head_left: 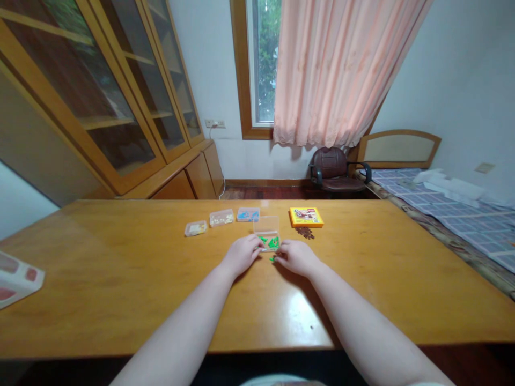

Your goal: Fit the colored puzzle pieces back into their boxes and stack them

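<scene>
A small clear plastic box [269,234] with its lid up holds green pieces and stands mid-table. My left hand [241,254] rests at the box's left edge, fingers curled against it. My right hand [295,256] lies just right of the box, fingers pinched over a small green piece [272,259] on the wood [120,268]. What the fingertips grip is too small to see clearly.
Three more small clear boxes [196,228] [221,217] [248,214] stand in a row behind left. A yellow booklet [306,216] and a pile of brown pieces [305,232] lie behind right. A white tray [16,279] sits at the left edge. Beyond are a cabinet, chair and bed.
</scene>
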`<state>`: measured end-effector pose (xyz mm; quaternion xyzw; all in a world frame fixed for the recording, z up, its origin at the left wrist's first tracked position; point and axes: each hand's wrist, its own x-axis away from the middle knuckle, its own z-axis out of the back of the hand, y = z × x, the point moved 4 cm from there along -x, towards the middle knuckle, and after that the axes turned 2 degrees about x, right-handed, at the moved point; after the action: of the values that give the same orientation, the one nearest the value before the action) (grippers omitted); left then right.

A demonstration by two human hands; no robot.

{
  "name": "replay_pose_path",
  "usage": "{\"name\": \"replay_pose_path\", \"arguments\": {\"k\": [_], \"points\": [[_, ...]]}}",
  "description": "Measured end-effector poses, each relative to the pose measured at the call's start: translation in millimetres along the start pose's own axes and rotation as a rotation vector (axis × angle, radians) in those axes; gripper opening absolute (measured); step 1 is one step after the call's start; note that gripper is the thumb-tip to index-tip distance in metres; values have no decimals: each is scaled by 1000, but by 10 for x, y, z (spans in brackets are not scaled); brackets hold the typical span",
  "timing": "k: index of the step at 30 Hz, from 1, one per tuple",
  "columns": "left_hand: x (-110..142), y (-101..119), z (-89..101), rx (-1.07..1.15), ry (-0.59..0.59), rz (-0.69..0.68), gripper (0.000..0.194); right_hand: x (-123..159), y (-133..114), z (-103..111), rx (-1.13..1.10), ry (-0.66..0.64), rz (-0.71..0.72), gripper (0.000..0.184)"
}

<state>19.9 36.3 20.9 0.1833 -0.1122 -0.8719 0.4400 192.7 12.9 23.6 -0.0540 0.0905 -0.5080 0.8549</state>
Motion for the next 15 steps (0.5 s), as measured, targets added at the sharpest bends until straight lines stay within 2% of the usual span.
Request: {"name": "replay_pose_path", "arguments": {"k": [3, 10, 15], "points": [[-42, -44, -12, -24, 102, 73, 18, -25, -39, -59, 15, -24, 31, 24], [10, -50, -12, 13, 114, 52, 18, -78, -178, -149, 146, -66, 123, 28], [23, -38, 31, 42, 140, 68, 19, -76, -162, -176, 115, 17, 166, 27]]}}
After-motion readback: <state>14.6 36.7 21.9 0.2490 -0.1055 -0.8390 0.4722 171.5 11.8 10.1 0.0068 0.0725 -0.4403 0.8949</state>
